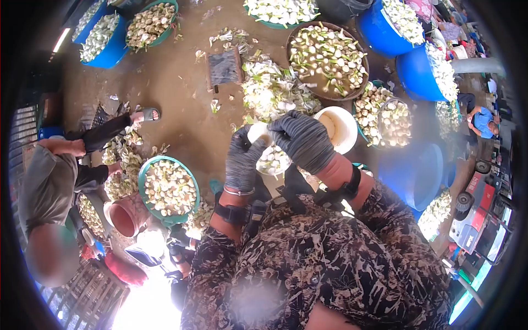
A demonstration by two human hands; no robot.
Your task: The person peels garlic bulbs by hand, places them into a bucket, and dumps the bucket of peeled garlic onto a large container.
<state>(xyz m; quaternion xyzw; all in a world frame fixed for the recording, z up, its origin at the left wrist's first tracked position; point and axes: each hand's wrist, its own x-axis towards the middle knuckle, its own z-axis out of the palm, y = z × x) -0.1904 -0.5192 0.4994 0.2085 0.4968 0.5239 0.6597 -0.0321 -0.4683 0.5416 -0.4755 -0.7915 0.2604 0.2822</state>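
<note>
Gripped in my left hand [242, 159] is a round white garlic bulb [257, 132], held up in front of my chest. My right hand [304, 140] is closed too, its fingertips pinching at the bulb's right side. Both hands wear grey striped gloves. Just below them, white bulbs [273, 160] fill a container near my lap, partly covered by my hands. A heap of pale peelings [275, 91] lies on the floor beyond my fingers. Close to my right hand stands a white bucket [345, 131], its inside stained tan.
A wide brown tub [289, 52] holds bulbs in water. Green basin [196, 192] and blue barrels [379, 33] carry more bulbs. An empty-looking blue tub [412, 176] stands right. At left another person [52, 181] sits beside peelings. A small low stool [225, 68] stands ahead.
</note>
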